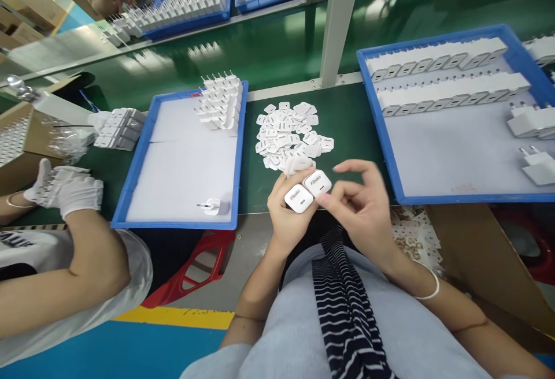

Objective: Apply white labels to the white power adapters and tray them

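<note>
**Two white chargers held over the near edge of the tabletop**

I see my left hand (286,217) closed around two small white plastic charger blocks (307,190), which sit side by side with their port faces turned up to the camera. My right hand (362,208) is just beside them on the right; its thumb and first finger touch the right block, and the other fingers are spread loose above. Both hands are at the near edge of the green tabletop (347,130), over my lap.

Just behind the blocks lies a heap of small white square stickers (290,133). To the left is a blue tray with a white liner (186,165); it carries one single white charger (212,207) near its front edge and a group of upright white chargers (221,104) in its far corner. To the right, a second blue tray (455,153) holds rows of white chargers. At the far left, a co-worker's white-gloved hand (71,188) rests near a cardboard box.
</note>
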A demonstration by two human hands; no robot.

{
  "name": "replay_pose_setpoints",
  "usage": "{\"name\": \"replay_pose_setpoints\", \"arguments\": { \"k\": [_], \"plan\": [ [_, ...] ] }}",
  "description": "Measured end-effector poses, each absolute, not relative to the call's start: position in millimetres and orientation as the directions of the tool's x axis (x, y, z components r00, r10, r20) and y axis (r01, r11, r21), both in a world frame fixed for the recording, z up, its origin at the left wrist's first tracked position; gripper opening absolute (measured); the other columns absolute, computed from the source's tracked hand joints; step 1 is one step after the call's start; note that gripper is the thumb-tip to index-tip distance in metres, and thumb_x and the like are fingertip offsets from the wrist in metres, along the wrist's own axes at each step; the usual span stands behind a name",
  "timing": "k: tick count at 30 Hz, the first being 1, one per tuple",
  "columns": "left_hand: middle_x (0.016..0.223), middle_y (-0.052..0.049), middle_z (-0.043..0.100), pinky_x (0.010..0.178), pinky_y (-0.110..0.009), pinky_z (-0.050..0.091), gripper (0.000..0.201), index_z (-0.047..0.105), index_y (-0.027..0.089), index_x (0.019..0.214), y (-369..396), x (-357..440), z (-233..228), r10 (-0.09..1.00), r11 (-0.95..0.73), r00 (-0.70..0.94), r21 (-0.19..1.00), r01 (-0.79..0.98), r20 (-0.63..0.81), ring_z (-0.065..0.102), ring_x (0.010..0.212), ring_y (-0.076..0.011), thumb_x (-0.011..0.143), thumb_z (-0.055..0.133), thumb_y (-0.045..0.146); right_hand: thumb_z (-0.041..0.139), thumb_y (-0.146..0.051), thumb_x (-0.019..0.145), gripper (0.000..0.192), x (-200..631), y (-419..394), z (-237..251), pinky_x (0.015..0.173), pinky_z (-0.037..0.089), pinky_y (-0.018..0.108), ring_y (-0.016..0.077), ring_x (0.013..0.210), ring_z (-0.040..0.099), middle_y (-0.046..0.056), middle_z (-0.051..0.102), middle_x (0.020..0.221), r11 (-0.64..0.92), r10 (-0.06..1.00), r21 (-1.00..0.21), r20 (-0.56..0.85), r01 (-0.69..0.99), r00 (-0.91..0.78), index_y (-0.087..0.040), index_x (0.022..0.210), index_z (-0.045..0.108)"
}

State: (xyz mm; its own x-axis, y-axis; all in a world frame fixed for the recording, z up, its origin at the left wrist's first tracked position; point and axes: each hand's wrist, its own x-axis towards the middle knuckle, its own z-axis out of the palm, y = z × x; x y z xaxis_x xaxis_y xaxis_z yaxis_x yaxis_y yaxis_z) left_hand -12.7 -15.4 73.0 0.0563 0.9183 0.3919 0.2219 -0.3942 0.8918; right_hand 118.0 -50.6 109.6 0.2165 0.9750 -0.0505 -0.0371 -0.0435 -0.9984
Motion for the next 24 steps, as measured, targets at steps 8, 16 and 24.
{"name": "replay_pose_setpoints", "arguments": {
  "k": [8, 16, 24],
  "plan": [
    [0.111, -0.006, 0.076, 0.086, -0.033, 0.062, 0.031, 0.074, 0.025, 0.114, -17.8, -8.6, 68.2, 0.853, -0.512, 0.004, 0.835, 0.200, 0.522, 0.074, 0.101, -0.0203, 0.082, 0.077, 0.025, 0.080, -0.044, 0.077, 0.102, 105.1, -40.9, 89.6, 0.101, 0.056, 0.040, 0.0245, 0.130, 0.056, 0.008, 0.049, 0.147, -0.255, 0.966, -0.865, -0.208, -0.432, -0.153, -0.040, 0.154, 0.012],
    [0.111, -0.006, 0.075, 0.083, -0.032, 0.062, 0.029, 0.074, 0.026, 0.115, -17.2, -10.1, 67.9, 0.819, -0.522, -0.050, 0.780, 0.346, 0.571, 0.073, 0.099, -0.0198, 0.086, 0.073, 0.025, 0.082, -0.039, 0.075, 0.074, 91.8, -38.6, 97.3, 0.100, 0.056, 0.034, 0.0220, 0.122, 0.060, 0.007, 0.056, 0.138, -0.190, 0.982, -0.871, -0.168, -0.453, -0.088, -0.031, 0.134, 0.038],
    [0.110, -0.008, 0.074, 0.084, -0.032, 0.061, 0.035, 0.072, 0.022, 0.117, -6.8, -29.5, 72.0, 0.851, -0.490, 0.051, 0.756, 0.434, 0.523, 0.073, 0.099, -0.0219, 0.082, 0.078, 0.028, 0.089, -0.026, 0.070, 0.108, 101.5, -34.3, 80.4, 0.096, 0.059, 0.039, 0.0245, 0.121, 0.065, 0.014, 0.052, 0.146, -0.314, 0.926, -0.855, -0.178, -0.414, -0.334, -0.033, 0.151, 0.018]
  ]
}}
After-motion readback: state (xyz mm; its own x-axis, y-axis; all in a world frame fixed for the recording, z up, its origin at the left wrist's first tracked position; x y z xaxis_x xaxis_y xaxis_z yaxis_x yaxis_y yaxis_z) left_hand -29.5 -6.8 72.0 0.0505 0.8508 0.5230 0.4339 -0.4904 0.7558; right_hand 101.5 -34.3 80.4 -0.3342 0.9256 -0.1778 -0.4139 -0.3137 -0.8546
